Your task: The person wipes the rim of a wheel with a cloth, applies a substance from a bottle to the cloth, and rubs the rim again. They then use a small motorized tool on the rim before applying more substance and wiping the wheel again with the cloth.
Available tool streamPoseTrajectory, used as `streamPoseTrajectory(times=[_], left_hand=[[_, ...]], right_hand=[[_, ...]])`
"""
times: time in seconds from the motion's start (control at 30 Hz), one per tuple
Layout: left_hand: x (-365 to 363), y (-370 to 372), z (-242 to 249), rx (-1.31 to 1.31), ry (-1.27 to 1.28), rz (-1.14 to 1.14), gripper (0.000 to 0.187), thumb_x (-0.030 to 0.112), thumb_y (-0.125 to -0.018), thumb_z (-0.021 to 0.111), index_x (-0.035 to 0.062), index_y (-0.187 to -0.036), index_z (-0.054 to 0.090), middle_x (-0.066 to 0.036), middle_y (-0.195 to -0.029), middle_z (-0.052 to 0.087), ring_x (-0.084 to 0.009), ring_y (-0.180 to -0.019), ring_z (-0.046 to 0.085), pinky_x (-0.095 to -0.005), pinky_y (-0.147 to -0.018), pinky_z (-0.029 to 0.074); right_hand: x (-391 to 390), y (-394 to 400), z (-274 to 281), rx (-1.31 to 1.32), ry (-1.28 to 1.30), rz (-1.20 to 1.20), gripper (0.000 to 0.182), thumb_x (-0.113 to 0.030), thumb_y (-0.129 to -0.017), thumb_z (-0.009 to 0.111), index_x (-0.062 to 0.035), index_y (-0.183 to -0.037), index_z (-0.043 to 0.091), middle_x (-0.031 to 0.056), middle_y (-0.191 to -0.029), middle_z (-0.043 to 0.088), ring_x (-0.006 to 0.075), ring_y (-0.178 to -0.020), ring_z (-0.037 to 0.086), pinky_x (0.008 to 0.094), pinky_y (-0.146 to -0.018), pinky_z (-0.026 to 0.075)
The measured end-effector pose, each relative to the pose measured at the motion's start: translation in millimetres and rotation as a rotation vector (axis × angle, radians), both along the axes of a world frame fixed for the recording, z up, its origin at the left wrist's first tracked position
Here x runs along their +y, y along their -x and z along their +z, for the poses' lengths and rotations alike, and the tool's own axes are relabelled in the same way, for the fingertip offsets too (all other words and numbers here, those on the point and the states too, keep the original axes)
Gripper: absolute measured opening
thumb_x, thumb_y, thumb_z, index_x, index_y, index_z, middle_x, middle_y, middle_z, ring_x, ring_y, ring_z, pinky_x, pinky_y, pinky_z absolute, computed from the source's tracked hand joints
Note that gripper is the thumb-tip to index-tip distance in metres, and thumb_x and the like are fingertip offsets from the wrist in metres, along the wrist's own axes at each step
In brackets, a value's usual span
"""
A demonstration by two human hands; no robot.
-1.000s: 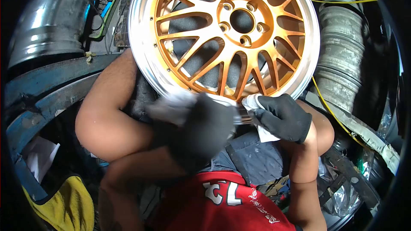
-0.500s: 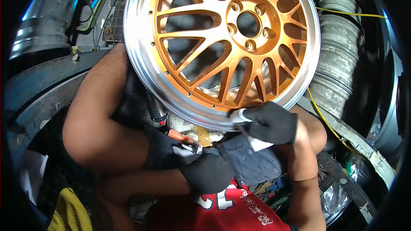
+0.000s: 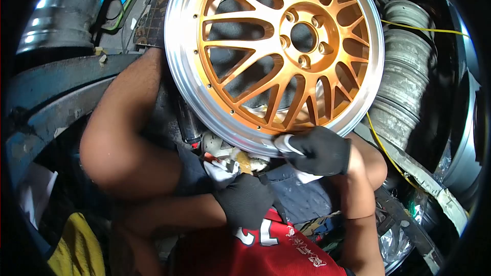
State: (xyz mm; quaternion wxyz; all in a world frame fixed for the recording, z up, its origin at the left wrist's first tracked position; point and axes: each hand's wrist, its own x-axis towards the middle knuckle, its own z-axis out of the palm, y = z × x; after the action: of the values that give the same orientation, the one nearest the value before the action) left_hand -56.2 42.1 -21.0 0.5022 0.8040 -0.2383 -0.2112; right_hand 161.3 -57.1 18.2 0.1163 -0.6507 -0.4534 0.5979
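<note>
A large wheel rim (image 3: 271, 94) with copper-gold spokes and a polished silver lip is tilted in front of me, between my legs. My right hand (image 3: 322, 151), in a black glove, is closed on a folded white cloth (image 3: 287, 144). It presses the cloth against the lower edge of the silver lip. Below the rim, my left hand (image 3: 246, 200), also gloved in black, is closed with a crumpled white rag (image 3: 222, 171) at its fingertips. Behind that rag an orange-red piece (image 3: 209, 157) shows in part; its kind I cannot make out.
Stacked bare metal rims (image 3: 404, 66) stand at the right, with a yellow cord (image 3: 383, 145) running past them. A shiny metal cylinder (image 3: 66, 13) lies at upper left, above a blue-grey curved metal piece (image 3: 56, 89). A yellow cloth (image 3: 76, 248) is at lower left.
The rim appears slightly further right and lower in view. My right hand has shifted slightly with the cloth along the lip. The left hand's rag has turned and now hides more of the orange-red piece.
</note>
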Motion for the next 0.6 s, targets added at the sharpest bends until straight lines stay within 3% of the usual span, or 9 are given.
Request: streamPoseTrajectory(times=[0.03,0.1,0.17,0.23,0.3,0.37,0.43,0.5,0.6], left_hand=[[3,-2,6,0.051,0.018,-0.085,0.027,0.027,-0.074,0.065,0.0026,-0.085,0.067,-0.015,-0.073,0.067,-0.0320,-0.064,0.067,-0.0463,-0.057,0.051],[9,-10,18,0.191,0.055,-0.249,0.029,0.028,-0.075,0.066,0.0027,-0.089,0.067,-0.017,-0.079,0.069,-0.0336,-0.070,0.068,-0.0460,-0.063,0.053],[23,-15,29,0.204,0.044,-0.219,0.031,0.024,-0.075,0.066,0.0028,-0.098,0.066,-0.018,-0.087,0.069,-0.0345,-0.078,0.069,-0.0455,-0.069,0.054],[49,-16,41,0.044,0.005,0.036,0.038,0.018,-0.076,0.065,0.0027,-0.110,0.065,-0.019,-0.096,0.069,-0.0349,-0.087,0.069,-0.0453,-0.075,0.054],[73,-25,53,-0.152,-0.032,0.290,0.047,0.011,-0.077,0.065,0.0025,-0.123,0.063,-0.020,-0.104,0.070,-0.0352,-0.096,0.070,-0.0451,-0.082,0.054],[91,-34,64,-0.021,-0.112,0.396,0.043,0.003,-0.084,0.056,-0.0001,-0.126,0.053,-0.019,-0.092,0.065,-0.0322,-0.090,0.068,-0.0438,-0.076,0.056],[105,-45,50,-0.171,-0.090,0.477,0.046,0.002,-0.083,0.055,0.0010,-0.129,0.051,-0.023,-0.091,0.064,-0.0379,-0.091,0.066,-0.0462,-0.079,0.054],[113,-52,33,-0.127,-0.071,0.545,0.049,0.002,-0.083,0.054,0.0024,-0.132,0.050,-0.026,-0.093,0.064,-0.0415,-0.092,0.065,-0.0482,-0.081,0.053],[110,-64,20,0.145,-0.099,0.581,0.051,0.003,-0.083,0.056,0.0036,-0.134,0.048,-0.027,-0.100,0.065,-0.0432,-0.095,0.065,-0.0501,-0.085,0.051]], right_hand=[[8,6,-3,-0.086,-0.033,0.089,0.020,-0.022,-0.087,0.062,-0.0041,-0.094,0.065,0.0239,-0.076,0.063,0.0428,-0.076,0.064,0.0515,-0.070,0.048],[10,20,-12,-0.116,-0.075,0.003,0.021,-0.024,-0.088,0.063,-0.0030,-0.089,0.063,0.0237,-0.074,0.062,0.0440,-0.074,0.062,0.0535,-0.069,0.046],[-15,2,-12,-0.005,-0.080,-0.025,0.023,-0.026,-0.088,0.063,-0.0032,-0.092,0.064,0.0230,-0.074,0.063,0.0424,-0.076,0.064,0.0514,-0.070,0.048],[-10,-3,2,0.052,0.043,-0.031,0.026,-0.028,-0.086,0.065,-0.0028,-0.092,0.064,0.0232,-0.075,0.064,0.0424,-0.077,0.065,0.0505,-0.071,0.049],[3,9,-11,-0.048,-0.026,0.055,0.029,-0.030,-0.085,0.065,-0.0019,-0.091,0.064,0.0235,-0.076,0.064,0.0433,-0.076,0.065,0.0499,-0.070,0.049],[0,14,-25,-0.029,-0.146,0.011,0.033,-0.036,-0.086,0.064,-0.0024,-0.091,0.066,0.0238,-0.079,0.066,0.0437,-0.076,0.064,0.0488,-0.070,0.049],[-11,-2,-10,-0.036,-0.013,0.081,0.032,-0.036,-0.087,0.064,-0.0043,-0.092,0.067,0.0223,-0.079,0.067,0.0419,-0.078,0.066,0.0481,-0.071,0.050],[-4,-4,11,-0.050,0.052,0.080,0.032,-0.036,-0.088,0.061,-0.0049,-0.091,0.068,0.0218,-0.079,0.068,0.0409,-0.081,0.067,0.0497,-0.075,0.051],[2,13,-13,-0.213,-0.121,0.151,0.036,-0.039,-0.087,0.060,-0.0037,-0.088,0.065,0.0235,-0.081,0.067,0.0426,-0.081,0.066,0.0495,-0.075,0.050]])
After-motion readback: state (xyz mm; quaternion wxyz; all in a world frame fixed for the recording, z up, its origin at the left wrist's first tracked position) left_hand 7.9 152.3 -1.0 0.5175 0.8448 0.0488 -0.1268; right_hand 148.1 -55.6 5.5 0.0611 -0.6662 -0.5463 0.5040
